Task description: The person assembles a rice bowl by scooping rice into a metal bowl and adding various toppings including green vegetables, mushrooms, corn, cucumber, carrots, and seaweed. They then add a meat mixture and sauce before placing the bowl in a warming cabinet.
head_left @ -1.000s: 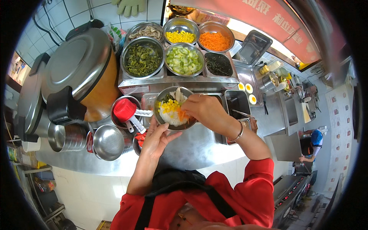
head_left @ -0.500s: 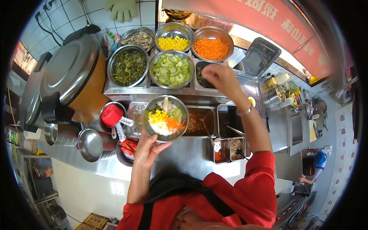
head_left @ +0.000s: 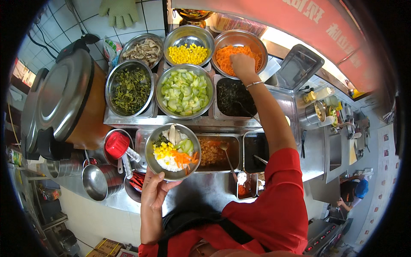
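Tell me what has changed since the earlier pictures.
The right hand has moved from the rice bowl, forward and rightward, into the carrot bowl. The left hand still holds the rice bowl; the corn bowl stays beside the carrot bowl.

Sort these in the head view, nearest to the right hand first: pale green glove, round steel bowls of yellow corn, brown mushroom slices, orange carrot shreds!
1. Orange carrot bowl: the right hand is in it.
2. Yellow corn bowl: just left.
3. Brown mushroom bowl: farther left.
4. Pale green glove: upper left, at the wall.
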Demonstrator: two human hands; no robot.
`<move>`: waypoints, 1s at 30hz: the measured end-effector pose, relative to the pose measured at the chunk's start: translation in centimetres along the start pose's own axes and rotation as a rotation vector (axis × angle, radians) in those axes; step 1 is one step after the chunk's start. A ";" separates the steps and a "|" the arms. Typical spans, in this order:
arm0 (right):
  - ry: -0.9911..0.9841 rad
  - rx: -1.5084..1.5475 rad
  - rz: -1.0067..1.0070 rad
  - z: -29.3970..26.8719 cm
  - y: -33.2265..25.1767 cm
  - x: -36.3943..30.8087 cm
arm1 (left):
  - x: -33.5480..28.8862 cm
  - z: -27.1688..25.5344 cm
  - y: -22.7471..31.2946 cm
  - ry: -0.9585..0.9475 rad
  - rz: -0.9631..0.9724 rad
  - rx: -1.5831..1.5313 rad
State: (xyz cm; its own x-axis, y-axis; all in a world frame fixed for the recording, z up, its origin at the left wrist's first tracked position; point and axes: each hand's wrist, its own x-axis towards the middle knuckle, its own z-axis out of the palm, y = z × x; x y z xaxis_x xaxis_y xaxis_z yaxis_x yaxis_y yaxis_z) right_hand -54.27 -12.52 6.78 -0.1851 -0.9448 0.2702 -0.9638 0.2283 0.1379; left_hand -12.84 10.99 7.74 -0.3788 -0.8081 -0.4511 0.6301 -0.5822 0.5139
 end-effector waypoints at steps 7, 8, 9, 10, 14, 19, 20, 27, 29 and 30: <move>0.190 0.541 0.018 -2.1 3.0 -0.5 | 1.1 0.4 0.0 -0.062 -0.018 0.010; 0.228 0.685 -0.022 -3.7 2.7 -1.4 | 1.3 0.1 -0.1 -0.068 -0.030 0.021; 0.213 0.915 -0.032 -4.3 2.7 -2.3 | 1.4 0.2 -0.2 -0.066 -0.027 0.032; 0.018 1.201 -0.049 -6.8 0.7 -4.0 | 1.4 0.3 -0.3 -0.053 -0.008 0.039; -0.421 1.498 -0.324 -12.8 -7.0 -13.2 | 1.3 0.4 -0.5 -0.069 -0.006 0.002; -0.266 1.063 -0.722 -15.1 -12.0 -19.9 | 0.7 1.2 -0.7 -0.060 -0.002 0.034; -0.198 0.978 -0.775 -14.6 -12.4 -20.7 | 0.7 1.2 -0.9 -0.068 -0.007 0.041; 0.057 1.018 -0.500 -16.3 -9.6 -21.1 | 0.1 0.4 -1.3 -0.083 -0.031 0.052; 0.123 0.918 -0.332 -16.7 -6.2 -20.3 | 0.0 -0.1 -1.3 -0.083 -0.039 0.042; 0.168 0.798 -0.277 -16.5 -4.1 -20.0 | 0.0 -0.3 -1.3 -0.088 -0.043 0.038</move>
State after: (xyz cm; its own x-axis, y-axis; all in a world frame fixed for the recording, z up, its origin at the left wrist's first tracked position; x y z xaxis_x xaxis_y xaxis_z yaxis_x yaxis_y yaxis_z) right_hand -43.44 9.32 16.55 0.0467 -0.8804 0.4720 -0.8282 -0.2982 -0.4744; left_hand -13.46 11.82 6.86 -0.4639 -0.7861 -0.4085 0.5863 -0.6181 0.5237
